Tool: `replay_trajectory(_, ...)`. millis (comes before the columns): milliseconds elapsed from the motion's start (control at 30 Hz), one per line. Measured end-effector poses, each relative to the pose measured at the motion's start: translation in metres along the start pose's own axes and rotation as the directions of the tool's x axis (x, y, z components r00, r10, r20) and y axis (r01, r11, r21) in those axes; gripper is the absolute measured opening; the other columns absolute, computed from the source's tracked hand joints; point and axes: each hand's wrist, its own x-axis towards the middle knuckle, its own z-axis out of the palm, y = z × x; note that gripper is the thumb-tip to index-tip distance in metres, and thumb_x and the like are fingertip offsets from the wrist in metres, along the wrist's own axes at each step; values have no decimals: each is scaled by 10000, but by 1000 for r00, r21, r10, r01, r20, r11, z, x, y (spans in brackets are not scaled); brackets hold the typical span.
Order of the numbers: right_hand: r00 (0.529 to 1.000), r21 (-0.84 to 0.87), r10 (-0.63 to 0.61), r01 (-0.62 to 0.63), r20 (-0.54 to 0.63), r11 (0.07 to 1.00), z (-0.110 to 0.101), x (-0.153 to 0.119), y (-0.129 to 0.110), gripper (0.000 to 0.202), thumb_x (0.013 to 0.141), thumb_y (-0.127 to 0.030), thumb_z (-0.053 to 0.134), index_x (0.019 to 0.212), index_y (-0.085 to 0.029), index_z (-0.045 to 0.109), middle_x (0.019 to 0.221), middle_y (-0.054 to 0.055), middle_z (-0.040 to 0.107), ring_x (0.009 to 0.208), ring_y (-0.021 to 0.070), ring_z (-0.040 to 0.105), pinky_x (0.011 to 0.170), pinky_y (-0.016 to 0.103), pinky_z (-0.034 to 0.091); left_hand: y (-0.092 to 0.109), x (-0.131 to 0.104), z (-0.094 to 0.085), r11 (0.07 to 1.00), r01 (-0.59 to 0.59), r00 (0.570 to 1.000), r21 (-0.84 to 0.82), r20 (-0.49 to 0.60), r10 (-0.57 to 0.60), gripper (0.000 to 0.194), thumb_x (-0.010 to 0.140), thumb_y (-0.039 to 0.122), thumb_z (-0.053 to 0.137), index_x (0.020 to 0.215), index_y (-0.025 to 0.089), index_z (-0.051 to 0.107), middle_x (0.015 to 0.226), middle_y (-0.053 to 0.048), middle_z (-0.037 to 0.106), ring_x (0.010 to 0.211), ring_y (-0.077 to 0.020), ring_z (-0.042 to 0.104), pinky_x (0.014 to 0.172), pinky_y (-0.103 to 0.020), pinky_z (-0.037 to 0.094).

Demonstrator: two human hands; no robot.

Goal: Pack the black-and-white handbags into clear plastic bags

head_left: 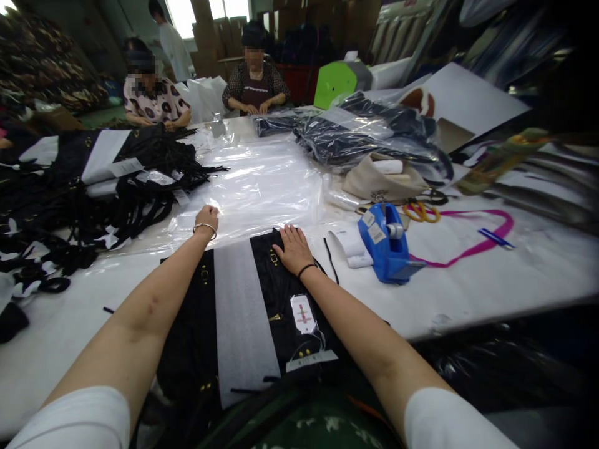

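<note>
A black bag (269, 280) with gold buckles lies flat in front of me. A strip of white tissue paper (241, 312) runs across its middle. Spread on the bag's far right corner is my right hand (294, 249), palm down with its fingers out. Just past the far left corner, my left hand (206, 219) is closed at the near edge of a stack of clear plastic bags (262, 181); its fingertips are partly hidden, and it seems to pinch the plastic. A white hang tag (303, 313) rests on the black bag near my right forearm.
Black bags with straps (140, 168) are heaped on the left. A blue tape dispenser (386, 243), yellow-handled scissors (421, 212), a pink strap (468, 249) and a beige pouch (384, 178) lie on the right. Plastic-wrapped goods (365, 131) are behind them. Two people sit across the table.
</note>
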Motion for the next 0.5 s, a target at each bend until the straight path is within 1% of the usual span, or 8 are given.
replay_trajectory(100, 1000, 3, 0, 0, -6, 1000, 3, 0, 2, 667, 1003, -462, 406, 1518, -38, 386, 1596, 195, 339, 1518, 300, 232, 1242, 484, 100, 22, 9, -23, 996, 69, 995, 56, -69, -65, 341, 1030, 347, 398, 1046, 118, 651, 981, -107, 695, 949, -232, 639, 888, -392, 482)
replay_trajectory(167, 1000, -1, -2, 2, -1, 1000, 3, 1, 4, 659, 1001, -455, 419, 1512, -40, 395, 1593, 196, 347, 1516, 302, 238, 1237, 491, 112, 37, 7, -36, 995, 53, 997, 84, -66, -48, 332, 1021, 349, 399, 999, 155, 667, 933, -95, 710, 921, -232, 643, 860, -349, 457)
replay_trajectory(267, 1000, -8, 4, -3, 26, 1000, -6, 3, 3, 626, 984, -425, 472, 1486, -52, 438, 1564, 203, 397, 1496, 314, 283, 1222, 510, 149, 56, -8, -50, 994, 23, 1000, 109, -23, -20, 311, 994, 360, 433, 962, 189, 690, 893, -84, 719, 874, -237, 650, 797, -319, 441)
replay_trajectory(333, 999, 27, -28, 27, 19, 999, -20, 7, -6, 546, 973, -380, 505, 1430, -82, 522, 1523, 194, 463, 1478, 318, 318, 1219, 524, 157, 63, -25, -55, 996, 13, 1000, 86, -24, -11, 306, 978, 364, 452, 936, 194, 702, 868, -80, 718, 842, -237, 648, 761, -313, 432)
replay_trajectory(400, 991, 172, -131, 127, 16, 977, -34, 14, -25, 435, 980, -380, 502, 1329, -152, 628, 1445, 149, 564, 1434, 296, 396, 1219, 509, 193, 68, -45, -57, 1000, -16, 998, 25, -56, 17, 294, 956, 395, 496, 909, 196, 706, 829, -66, 710, 794, -222, 638, 723, -303, 420)
replay_trajectory(433, 982, 311, -188, 168, 33, 935, -40, 18, -37, 405, 990, -413, 482, 1274, -191, 666, 1383, 120, 621, 1384, 277, 464, 1204, 488, 251, 70, -54, -58, 999, -32, 997, -19, -66, 30, 291, 939, 422, 528, 893, 195, 704, 789, -53, 698, 754, -208, 627, 697, -297, 411)
replay_trajectory(467, 973, 487, -220, 163, 63, 858, -44, 22, -49, 413, 999, -469, 450, 1229, -220, 687, 1305, 95, 673, 1306, 257, 543, 1165, 464, 336, 72, -64, -58, 997, -42, 997, -69, -65, 37, 293, 914, 452, 568, 871, 193, 698, 734, -36, 678, 704, -192, 609, 667, -289, 402)
replay_trajectory(500, 971, 670, -215, 93, 101, 737, -47, 27, -61, 455, 999, -535, 413, 1201, -237, 691, 1226, 79, 710, 1209, 240, 616, 1099, 441, 426, 73, -74, -58, 992, -44, 998, -120, -50, 38, 299, 884, 478, 609, 847, 192, 689, 672, -16, 648, 650, -174, 586, 636, -280, 390)
